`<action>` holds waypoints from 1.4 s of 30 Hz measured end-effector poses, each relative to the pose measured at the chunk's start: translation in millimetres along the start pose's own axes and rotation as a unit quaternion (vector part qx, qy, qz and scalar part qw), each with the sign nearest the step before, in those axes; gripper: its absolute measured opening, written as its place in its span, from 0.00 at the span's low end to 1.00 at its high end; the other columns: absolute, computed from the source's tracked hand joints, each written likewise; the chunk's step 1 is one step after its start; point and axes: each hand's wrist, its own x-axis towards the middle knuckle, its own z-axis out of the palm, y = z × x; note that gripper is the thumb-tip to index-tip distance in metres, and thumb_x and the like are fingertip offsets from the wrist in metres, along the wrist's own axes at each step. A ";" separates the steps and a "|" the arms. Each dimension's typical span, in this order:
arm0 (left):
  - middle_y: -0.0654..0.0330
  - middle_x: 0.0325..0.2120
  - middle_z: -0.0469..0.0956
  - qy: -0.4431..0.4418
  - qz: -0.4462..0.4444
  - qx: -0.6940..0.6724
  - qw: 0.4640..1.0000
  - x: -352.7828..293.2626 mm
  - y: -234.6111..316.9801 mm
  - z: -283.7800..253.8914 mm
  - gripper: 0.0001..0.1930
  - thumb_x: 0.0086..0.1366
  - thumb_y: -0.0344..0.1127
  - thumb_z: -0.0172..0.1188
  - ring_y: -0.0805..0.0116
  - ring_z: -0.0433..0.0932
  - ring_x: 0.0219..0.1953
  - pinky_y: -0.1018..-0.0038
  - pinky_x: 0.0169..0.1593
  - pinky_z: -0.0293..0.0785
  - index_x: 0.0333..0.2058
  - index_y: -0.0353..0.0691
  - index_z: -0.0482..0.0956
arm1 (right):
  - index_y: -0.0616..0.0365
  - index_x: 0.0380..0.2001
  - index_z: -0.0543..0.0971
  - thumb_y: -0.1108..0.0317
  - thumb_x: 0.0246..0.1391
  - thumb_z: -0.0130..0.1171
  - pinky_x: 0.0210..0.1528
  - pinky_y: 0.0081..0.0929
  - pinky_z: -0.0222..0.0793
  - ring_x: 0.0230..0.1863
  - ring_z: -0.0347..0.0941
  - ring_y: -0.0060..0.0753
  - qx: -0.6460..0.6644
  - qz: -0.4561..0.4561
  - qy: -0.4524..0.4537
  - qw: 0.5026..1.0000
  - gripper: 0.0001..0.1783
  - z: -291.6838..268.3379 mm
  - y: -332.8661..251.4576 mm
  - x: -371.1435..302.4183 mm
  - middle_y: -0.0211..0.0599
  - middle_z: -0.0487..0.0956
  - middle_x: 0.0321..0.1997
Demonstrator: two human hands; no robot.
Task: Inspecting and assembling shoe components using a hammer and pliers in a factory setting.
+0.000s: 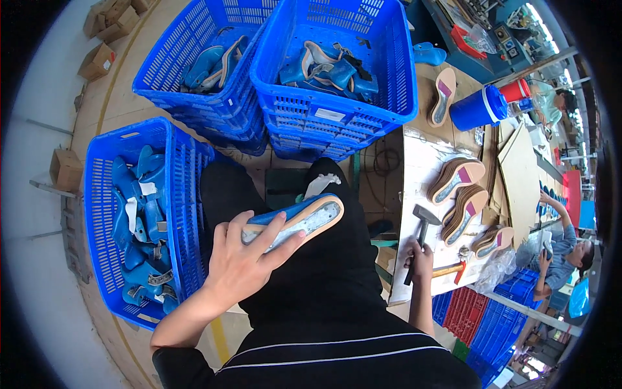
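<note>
My left hand [243, 262] is closed round a blue shoe last [275, 217], held sole up above my lap. A tan-edged insole [324, 218] with a grey metallic middle covers the last's bottom. White ragged material [322, 184] shows just beyond it, on my dark trousers. Over at the table's near edge, my right hand [420, 260] grips the dark handle of a hammer [425, 223], its head pointing away from me. A second tool with a wooden handle [447, 270] lies beside that hand.
Blue crates hold more lasts: one at left [170, 227], taller stacks ahead [334, 107]. Stacked insoles [457, 178], a blue jug [478, 109] and cardboard sheets [518, 175] stand on the white table [414, 155]. Another person [564, 249] works at far right.
</note>
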 end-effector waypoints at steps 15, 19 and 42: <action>0.60 0.64 0.76 0.032 -0.002 -0.017 0.999 -3.6 -4.3 -5.5 0.31 0.70 0.33 0.65 0.46 0.73 0.56 0.57 0.47 0.70 0.69 0.70 0.74 | 0.59 0.40 0.75 0.60 0.72 0.64 0.30 0.28 0.66 0.25 0.71 0.24 -0.230 -0.455 -0.159 0.845 0.14 96.9 -168.4 -187.7 0.33 0.76 0.24; 0.63 0.64 0.76 0.029 -0.018 -0.022 0.999 -3.5 -0.9 -7.7 0.27 0.69 0.39 0.67 0.48 0.72 0.58 0.57 0.52 0.69 0.65 0.72 0.79 | 0.59 0.46 0.76 0.59 0.76 0.55 0.30 0.46 0.74 0.27 0.81 0.65 -0.305 -0.414 -0.240 0.823 0.13 97.3 -183.0 -206.5 0.51 0.78 0.21; 0.67 0.65 0.76 0.066 -0.030 -0.064 0.995 -10.4 -2.8 2.8 0.21 0.69 0.43 0.68 0.50 0.72 0.53 0.59 0.46 0.67 0.60 0.67 0.83 | 0.56 0.40 0.73 0.47 0.80 0.47 0.20 0.26 0.58 0.18 0.64 0.22 -0.177 -0.435 -0.129 0.873 0.23 79.1 -173.2 -202.4 0.25 0.68 0.18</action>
